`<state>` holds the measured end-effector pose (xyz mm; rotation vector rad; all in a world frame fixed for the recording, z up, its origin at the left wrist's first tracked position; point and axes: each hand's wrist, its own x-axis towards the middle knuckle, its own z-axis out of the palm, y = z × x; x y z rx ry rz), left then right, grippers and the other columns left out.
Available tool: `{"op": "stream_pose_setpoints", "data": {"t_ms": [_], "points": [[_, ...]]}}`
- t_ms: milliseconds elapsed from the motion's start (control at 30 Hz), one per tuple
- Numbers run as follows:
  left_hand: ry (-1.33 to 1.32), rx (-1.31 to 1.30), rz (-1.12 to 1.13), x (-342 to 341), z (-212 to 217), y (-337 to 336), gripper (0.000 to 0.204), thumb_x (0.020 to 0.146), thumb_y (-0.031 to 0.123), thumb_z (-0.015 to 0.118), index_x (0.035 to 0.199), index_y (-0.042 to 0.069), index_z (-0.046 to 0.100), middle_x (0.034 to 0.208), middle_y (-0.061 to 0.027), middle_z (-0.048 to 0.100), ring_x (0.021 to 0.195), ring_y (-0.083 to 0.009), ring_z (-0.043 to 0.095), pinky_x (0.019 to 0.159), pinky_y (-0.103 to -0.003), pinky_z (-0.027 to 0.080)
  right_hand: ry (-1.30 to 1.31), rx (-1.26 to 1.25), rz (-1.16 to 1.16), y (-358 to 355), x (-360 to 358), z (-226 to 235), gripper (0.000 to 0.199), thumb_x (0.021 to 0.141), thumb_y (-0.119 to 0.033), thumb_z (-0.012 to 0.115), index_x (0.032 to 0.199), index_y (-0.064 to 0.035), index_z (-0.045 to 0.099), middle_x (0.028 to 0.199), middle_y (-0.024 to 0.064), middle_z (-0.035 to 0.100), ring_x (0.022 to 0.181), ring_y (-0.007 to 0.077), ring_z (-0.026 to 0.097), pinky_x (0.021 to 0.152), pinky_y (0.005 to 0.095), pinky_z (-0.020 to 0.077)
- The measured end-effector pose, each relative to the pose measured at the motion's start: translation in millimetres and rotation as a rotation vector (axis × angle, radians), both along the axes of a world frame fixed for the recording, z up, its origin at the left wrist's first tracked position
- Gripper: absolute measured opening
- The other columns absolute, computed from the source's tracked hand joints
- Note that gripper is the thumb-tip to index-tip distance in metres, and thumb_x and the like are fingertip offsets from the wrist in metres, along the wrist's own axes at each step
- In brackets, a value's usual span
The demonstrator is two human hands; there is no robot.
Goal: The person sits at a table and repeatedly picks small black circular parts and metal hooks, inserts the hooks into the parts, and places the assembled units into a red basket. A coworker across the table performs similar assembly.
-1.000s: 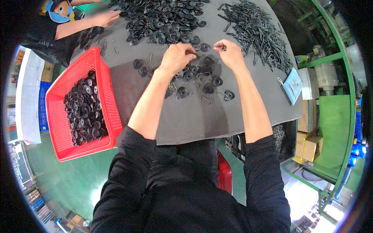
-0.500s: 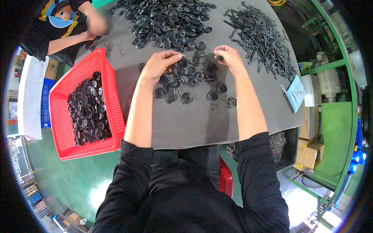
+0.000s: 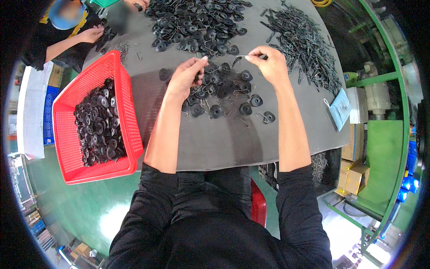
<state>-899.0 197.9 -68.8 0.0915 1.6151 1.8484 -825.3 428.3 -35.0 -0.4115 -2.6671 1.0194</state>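
Observation:
My left hand (image 3: 186, 78) is closed in a pinch above the left side of a loose group of black discs (image 3: 216, 110) with bent wire hooks. Something dark shows between its curled fingers, too hidden to name. To the right, my right hand (image 3: 271, 65) pinches a thin metal wire hook (image 3: 242, 55) that points left. A small dark piece (image 3: 236, 62) shows at the hook's far end; whether it is attached, I cannot tell. A bare wire hook (image 3: 242, 121) lies on the grey table (image 3: 201, 148) near the discs.
A red basket (image 3: 130, 116) of black discs stands at the left. Beyond my hands is a large heap of discs (image 3: 192, 27); a pile of dark, narrow strips (image 3: 304, 49) lies far right, near a light-blue mask (image 3: 339, 109). A co-worker's hand (image 3: 92, 34) is at the far left.
My right hand has moved slightly right and up, and the wire hook in its pinch now shows clearly. My left hand has shifted a little; the disc at its fingertips no longer shows there.

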Motion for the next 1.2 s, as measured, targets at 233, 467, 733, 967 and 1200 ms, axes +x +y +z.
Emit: {"op": "stream_pose_setpoints", "data": {"t_ms": [233, 467, 733, 967, 1200], "points": [[0.530, -0.331, 0.009, 12, -10, 38, 0.024, 0.080, 0.021, 0.065, 0.098, 0.007, 0.064, 0.064, 0.0020, 0.055, 0.057, -0.0078, 0.050, 0.054, -0.024, 0.041, 0.023, -0.992, -0.235, -13, 13, -24, 0.019, 0.072, -0.022, 0.074, 0.084, -0.0091, 0.067, 0.073, -0.0035, 0.061, 0.055, 0.0037, 0.048, 0.047, 0.0202, 0.0309], [1.038, -0.816, -0.033, 8, -16, 60, 0.020, 0.073, 0.021, 0.069, 0.089, 0.009, 0.065, 0.093, -0.0119, 0.058, 0.085, -0.0309, 0.060, 0.072, -0.043, 0.049, 0.036, -0.056, -0.382, -4, -5, -46, 0.031, 0.069, -0.033, 0.075, 0.088, -0.0094, 0.066, 0.084, 0.0064, 0.066, 0.076, 0.0199, 0.063, 0.065, 0.0337, 0.0476], [1.116, -0.939, -0.156, 2, -19, 70, 0.021, 0.075, 0.025, 0.068, 0.083, 0.006, 0.063, 0.094, -0.0144, 0.057, 0.083, -0.0349, 0.061, 0.071, -0.045, 0.050, -0.378, 0.127, -0.042, -29, -1, -26, 0.039, 0.068, -0.039, 0.073, 0.094, -0.0119, 0.064, 0.098, 0.0109, 0.065, 0.095, 0.0288, 0.060, 0.081, 0.0400, 0.0471], [1.113, -1.041, -0.239, -2, -12, 89, 0.034, 0.076, 0.035, 0.066, 0.083, 0.003, 0.063, 0.092, -0.0155, 0.059, 0.083, -0.0354, 0.062, 0.071, -0.045, 0.050, -0.419, 0.151, -0.128, -13, 6, -26, 0.037, 0.070, -0.036, 0.072, 0.096, -0.0108, 0.065, 0.099, 0.0119, 0.064, 0.097, 0.0297, 0.060, 0.081, 0.0406, 0.0468], [1.119, -0.933, -0.345, 4, -7, 97, 0.037, 0.078, 0.036, 0.063, 0.089, 0.001, 0.065, 0.099, -0.0171, 0.061, 0.089, -0.0323, 0.063, 0.077, -0.041, 0.051, -0.465, 0.082, -0.122, -7, 16, -32, 0.036, 0.065, -0.029, 0.077, 0.092, -0.0079, 0.067, 0.093, 0.0122, 0.066, 0.091, 0.0287, 0.062, 0.076, 0.0389, 0.0477]]}}
